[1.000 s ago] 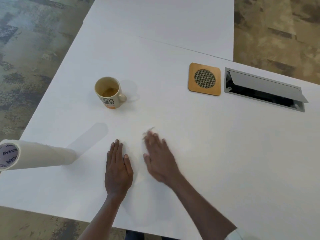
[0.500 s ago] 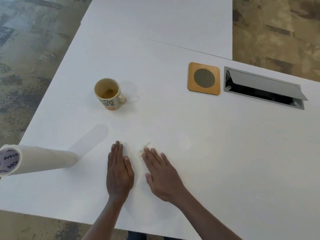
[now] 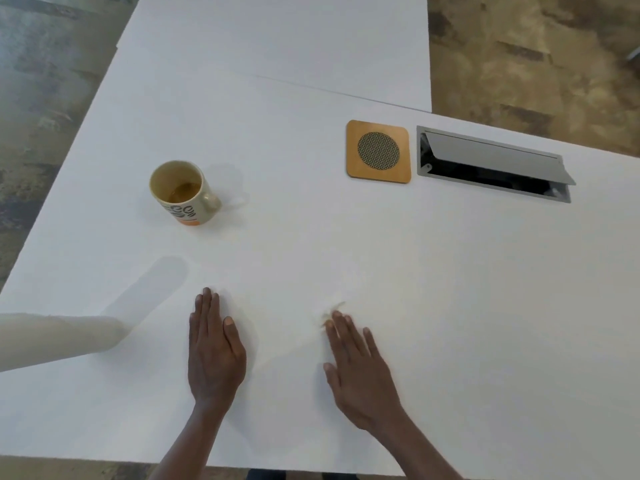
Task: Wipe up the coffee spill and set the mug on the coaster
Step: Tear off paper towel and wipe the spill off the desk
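A cream mug [image 3: 180,192] with dark print and an orange base stands upright at the left, a little coffee in its bottom. The square wooden coaster [image 3: 378,151] with a round mesh centre lies bare at the right rear. My left hand [image 3: 214,344] rests flat on the white table [image 3: 450,306], fingers together. My right hand [image 3: 360,368] presses flat on a thin white paper towel [image 3: 327,315]; a crumpled, faintly brown-stained edge shows at the fingertips. The rest of the towel is hard to tell from the table.
A paper towel roll [image 3: 59,339] lies on its side at the left edge, near my left hand. An open metal cable hatch [image 3: 491,164] is set into the table just right of the coaster. A second table top [image 3: 277,36] adjoins at the rear.
My right hand has slid to the right, away from my left hand, taking the stained towel edge with it. My left hand and the mug have stayed put.
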Motion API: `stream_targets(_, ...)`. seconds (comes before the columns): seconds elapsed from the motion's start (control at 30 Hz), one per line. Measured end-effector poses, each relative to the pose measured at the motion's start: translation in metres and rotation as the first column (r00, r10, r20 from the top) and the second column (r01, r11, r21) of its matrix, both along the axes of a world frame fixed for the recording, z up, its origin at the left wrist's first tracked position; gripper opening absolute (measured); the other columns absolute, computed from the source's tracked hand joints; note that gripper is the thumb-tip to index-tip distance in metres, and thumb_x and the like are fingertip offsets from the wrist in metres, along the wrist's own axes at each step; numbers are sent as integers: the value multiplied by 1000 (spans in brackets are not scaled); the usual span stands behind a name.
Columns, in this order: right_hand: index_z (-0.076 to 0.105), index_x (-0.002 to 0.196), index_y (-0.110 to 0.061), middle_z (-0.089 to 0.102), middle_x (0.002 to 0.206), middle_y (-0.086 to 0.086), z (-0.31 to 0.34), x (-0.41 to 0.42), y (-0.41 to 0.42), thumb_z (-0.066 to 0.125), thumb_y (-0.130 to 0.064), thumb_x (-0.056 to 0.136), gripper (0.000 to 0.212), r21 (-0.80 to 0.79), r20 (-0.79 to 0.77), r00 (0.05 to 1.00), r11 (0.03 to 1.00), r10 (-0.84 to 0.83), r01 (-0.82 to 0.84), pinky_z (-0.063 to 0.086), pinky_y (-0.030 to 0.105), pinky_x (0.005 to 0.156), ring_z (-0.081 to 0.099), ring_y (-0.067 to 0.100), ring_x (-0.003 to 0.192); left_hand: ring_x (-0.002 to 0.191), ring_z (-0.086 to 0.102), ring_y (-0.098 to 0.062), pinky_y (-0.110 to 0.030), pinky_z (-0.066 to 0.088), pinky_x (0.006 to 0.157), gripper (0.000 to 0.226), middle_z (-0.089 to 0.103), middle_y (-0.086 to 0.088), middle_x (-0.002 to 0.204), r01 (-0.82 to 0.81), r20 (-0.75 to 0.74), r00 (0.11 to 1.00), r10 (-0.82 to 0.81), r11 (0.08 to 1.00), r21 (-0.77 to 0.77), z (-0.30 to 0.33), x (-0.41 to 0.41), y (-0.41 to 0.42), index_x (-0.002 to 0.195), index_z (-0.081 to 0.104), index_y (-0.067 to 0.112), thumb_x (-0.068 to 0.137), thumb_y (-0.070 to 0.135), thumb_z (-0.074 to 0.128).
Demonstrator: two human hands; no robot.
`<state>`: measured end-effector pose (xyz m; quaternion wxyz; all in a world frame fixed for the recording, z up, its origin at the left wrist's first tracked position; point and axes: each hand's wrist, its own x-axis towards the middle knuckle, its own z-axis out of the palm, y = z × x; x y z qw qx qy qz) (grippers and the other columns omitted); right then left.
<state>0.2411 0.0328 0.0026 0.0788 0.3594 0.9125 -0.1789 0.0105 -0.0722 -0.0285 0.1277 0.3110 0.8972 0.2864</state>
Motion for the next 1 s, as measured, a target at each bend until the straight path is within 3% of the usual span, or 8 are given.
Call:
stream_targets(0.1,3,156,-16,-9,165,2,0,6,48,29,-42,99,68,43,78,984,987,-159,156,8,42,123,-6,16,152,156,18,-15,-36,15,127,56,30,-7,165,0,0,1000,0,1000,9,0,0,0,154,32,2,104,26,24)
stream_targets(0.2,6,155,-6,-6,164,10,-3,-42,77,35,-41,99,72,15,26,970,971,-240,240,5,41,124,-5,24,152,155,19,-15,-36,15,127,56,30,-8,164,-1,-2,1000,1,1000,17,1,2,0,154,32,2,105,27,23)
stream_targets(0.4,17,155,-10,8,165,5,-1,-15,34,33,-37,100,63,-30,-29,999,999,28,-29,19,40,122,8,20,152,155,21,-17,-38,18,126,56,32,-9,164,-14,-18,1000,14,1000,21,1,2,0,153,34,1,104,27,24)
stream_targets(0.5,15,155,-11,5,165,3,1,10,59,30,-37,102,61,-2,-17,999,999,-41,41,16,37,123,7,19,152,155,23,-19,-40,20,126,56,33,-10,163,-17,-22,1000,17,1000,21,2,2,2,153,34,1,104,26,24)
stream_targets(0.63,7,155,-3,-5,164,12,-1,-51,100,30,-33,104,63,-4,-39,994,994,-105,105,8,39,124,-5,24,152,155,22,-17,-40,21,125,57,32,-7,164,-39,-26,999,40,999,33,2,4,2,154,34,3,104,30,22)
stream_targets(0.73,6,154,1,-2,164,16,-4,-110,92,31,-30,104,63,-14,-88,996,1000,-4,3,9,41,123,-3,28,152,154,24,-17,-42,26,123,55,34,-7,163,-49,-37,998,51,997,52,2,4,2,153,35,5,105,29,24)
stream_targets(0.83,13,153,0,7,164,16,-6,-132,40,31,-29,102,61,-15,-128,963,971,235,-239,14,43,123,4,28,152,154,25,-18,-42,28,123,54,34,-7,163,-54,-41,998,56,997,55,1,3,2,153,36,5,105,27,25)
stream_targets(1.0,34,148,-6,32,158,11,-4,-56,15,35,-20,96,54,36,-139,914,925,380,-379,25,42,120,27,24,148,153,26,-17,-46,30,121,53,36,-8,162,-67,-37,997,70,995,68,1,4,2,152,37,4,105,25,26)
